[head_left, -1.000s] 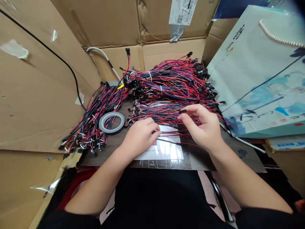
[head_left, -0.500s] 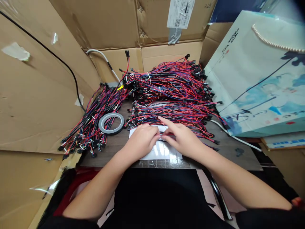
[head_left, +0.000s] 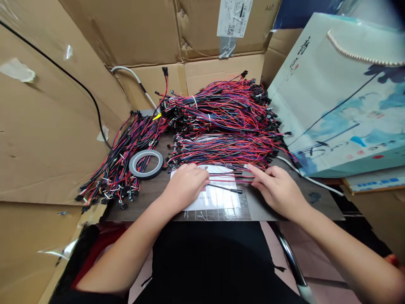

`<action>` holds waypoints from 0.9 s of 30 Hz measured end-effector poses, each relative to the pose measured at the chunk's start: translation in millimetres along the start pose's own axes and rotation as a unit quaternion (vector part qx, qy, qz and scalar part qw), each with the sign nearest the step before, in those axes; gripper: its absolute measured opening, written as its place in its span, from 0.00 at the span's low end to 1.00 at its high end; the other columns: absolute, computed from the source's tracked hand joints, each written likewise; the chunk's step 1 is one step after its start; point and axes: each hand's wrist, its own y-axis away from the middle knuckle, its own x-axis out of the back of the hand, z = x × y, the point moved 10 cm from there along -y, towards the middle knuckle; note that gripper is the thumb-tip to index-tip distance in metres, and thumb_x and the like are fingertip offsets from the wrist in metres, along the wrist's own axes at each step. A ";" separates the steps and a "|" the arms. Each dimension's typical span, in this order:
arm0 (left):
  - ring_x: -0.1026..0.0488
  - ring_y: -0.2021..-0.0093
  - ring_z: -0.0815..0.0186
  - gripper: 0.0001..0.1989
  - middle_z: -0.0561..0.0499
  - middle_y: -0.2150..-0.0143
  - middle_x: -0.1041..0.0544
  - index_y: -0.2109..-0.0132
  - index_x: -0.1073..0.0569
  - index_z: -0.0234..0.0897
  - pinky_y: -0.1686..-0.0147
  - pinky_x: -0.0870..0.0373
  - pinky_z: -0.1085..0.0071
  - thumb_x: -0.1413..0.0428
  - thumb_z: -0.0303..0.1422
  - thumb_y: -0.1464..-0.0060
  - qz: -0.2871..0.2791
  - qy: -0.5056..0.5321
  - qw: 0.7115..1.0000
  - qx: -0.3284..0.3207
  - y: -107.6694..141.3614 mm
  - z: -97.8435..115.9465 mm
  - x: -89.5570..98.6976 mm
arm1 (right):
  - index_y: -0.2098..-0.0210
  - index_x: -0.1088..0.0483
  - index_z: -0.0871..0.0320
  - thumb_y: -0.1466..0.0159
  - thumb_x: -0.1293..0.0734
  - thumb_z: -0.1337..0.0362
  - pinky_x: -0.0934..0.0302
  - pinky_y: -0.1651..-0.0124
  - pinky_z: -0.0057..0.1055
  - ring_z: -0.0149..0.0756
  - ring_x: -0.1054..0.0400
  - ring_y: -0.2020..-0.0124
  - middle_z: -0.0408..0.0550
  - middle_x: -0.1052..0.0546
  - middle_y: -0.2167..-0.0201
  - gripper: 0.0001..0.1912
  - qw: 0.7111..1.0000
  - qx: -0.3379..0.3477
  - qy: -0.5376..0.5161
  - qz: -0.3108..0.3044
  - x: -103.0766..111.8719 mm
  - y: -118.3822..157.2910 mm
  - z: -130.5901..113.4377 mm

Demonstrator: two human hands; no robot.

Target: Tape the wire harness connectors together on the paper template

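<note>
My left hand (head_left: 189,185) is closed on a wire harness (head_left: 232,181) over a white printed sheet (head_left: 218,202). Red wires and black-sleeved leads stick out of this fist toward the right. At their far end, the thumb and curled fingers of my right hand (head_left: 278,190) close round the red wires, while its index finger points out above them. A small pale spot shows at that fingertip; I cannot tell if it is nail or tape. Just beyond both hands lies a row of red, blue and black wire harnesses (head_left: 221,150).
Tied harness bundles (head_left: 221,105) are piled at the back. More harnesses (head_left: 126,156) lie at the left, with a grey tape roll (head_left: 146,164) partly over them. Cardboard walls (head_left: 152,33) enclose the table (head_left: 281,213). A paper bag (head_left: 341,105) stands at the right, beside a white cable (head_left: 311,179).
My right hand has moved right, away from my left hand, along the wires. The red wires and black leads between the hands have come into view. My left hand has stayed nearly in place.
</note>
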 end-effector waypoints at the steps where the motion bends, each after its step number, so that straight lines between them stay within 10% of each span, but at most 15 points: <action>1: 0.29 0.59 0.60 0.12 0.48 0.63 0.24 0.62 0.28 0.37 0.60 0.39 0.64 0.52 0.36 0.33 -0.010 0.000 1.000 -0.006 -1.6 2.6 -0.6 | 0.31 0.45 0.53 0.32 0.37 0.66 0.40 0.62 0.34 0.37 0.39 0.66 0.47 0.34 0.69 0.30 1.000 0.018 0.013 0.018 3.9 4.0 -0.2; 13: 0.25 0.60 0.60 0.08 0.50 0.60 0.21 0.56 0.28 0.39 0.65 0.35 0.68 0.48 0.37 0.37 -0.110 0.122 0.985 -0.059 -51.4 52.6 -12.1 | 0.30 0.50 0.54 0.32 0.37 0.67 0.40 0.60 0.36 0.38 0.39 0.65 0.47 0.29 0.69 0.33 0.998 -0.005 -0.056 0.019 -4.3 3.9 9.9; 27: 0.26 0.62 0.64 0.15 0.49 0.63 0.24 0.61 0.28 0.35 0.62 0.34 0.69 0.57 0.34 0.32 -0.055 0.111 0.982 -0.140 -50.4 65.1 -25.7 | 0.40 0.34 0.59 0.34 0.34 0.66 0.41 0.63 0.33 0.36 0.38 0.66 0.48 0.30 0.68 0.23 0.999 0.043 -0.019 0.024 3.9 3.7 21.0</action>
